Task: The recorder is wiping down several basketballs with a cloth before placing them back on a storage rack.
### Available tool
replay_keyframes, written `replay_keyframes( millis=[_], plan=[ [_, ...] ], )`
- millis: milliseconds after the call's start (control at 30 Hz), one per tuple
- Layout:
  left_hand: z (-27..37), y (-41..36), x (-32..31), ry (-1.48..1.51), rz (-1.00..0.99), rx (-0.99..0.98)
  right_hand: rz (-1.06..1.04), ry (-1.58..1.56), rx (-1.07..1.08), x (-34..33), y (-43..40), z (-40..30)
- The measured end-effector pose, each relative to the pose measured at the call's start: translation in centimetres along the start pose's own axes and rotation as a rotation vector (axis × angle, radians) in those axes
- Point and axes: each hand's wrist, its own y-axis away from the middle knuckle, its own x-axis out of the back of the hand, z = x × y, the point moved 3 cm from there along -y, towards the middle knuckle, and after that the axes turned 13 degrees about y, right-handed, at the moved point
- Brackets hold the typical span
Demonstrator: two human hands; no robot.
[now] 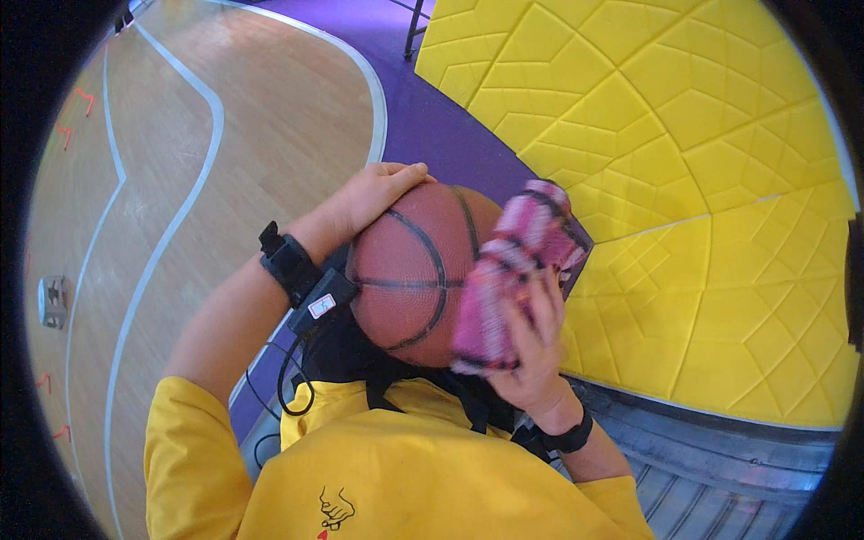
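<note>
A brown basketball (412,277) with black seams is held close to my body, above my lap. My left hand (378,196) rests on its upper left side, fingers over the top. In my right hand (536,351) is a pink, white and black patterned cloth (503,283), bunched up and slightly blurred. The cloth lies against or just over the right side of the ball; whether it touches cannot be told. Both wrists wear black straps, and a black box with a cable hangs by the left one.
Yellow padded panels (634,148) stand close on the right, above a grey ribbed metal surface (702,499). Purple flooring (432,128) borders a wooden court floor (283,101) with pale lines. A grey metal object (52,302) is at the far left, a black metal leg (413,34) at the top.
</note>
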Motion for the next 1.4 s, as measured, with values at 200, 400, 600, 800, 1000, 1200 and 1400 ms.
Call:
replay_keyframes(
  millis=[200, 400, 600, 800, 1000, 1200, 1400],
  plan=[
    [-2.3, -0.7, 1.9, 0.015, -0.128, -0.265, -0.176, 0.084, 0.332, 0.2, -7.4, -2.2],
    [0.2, 3.1, -0.8, -0.007, 0.042, -0.305, -0.174, -0.046, 0.283, -2.2, -12.6, 3.9],
    [1.3, 6.2, -1.4, -0.542, -0.087, -0.555, -0.318, -0.564, -0.077, -5.0, -13.6, 8.8],
    [1.6, 6.9, -1.7, -0.503, -0.112, -0.479, -0.328, -0.919, -0.579, -7.0, -8.8, 12.6],
    [1.5, 6.2, -1.5, -0.432, -0.036, -0.505, -0.221, -0.777, -0.742, -4.2, -1.9, 9.9],
    [0.8, 5.4, -1.6, -0.543, 0.131, -0.47, -0.064, -0.033, -0.067, -0.1, -3.4, 2.7],
    [-1.7, 4.5, 0.2, -0.502, 0.062, -0.65, -0.154, 0.107, 0.287, -0.3, -10.4, -0.3]
  ],
)
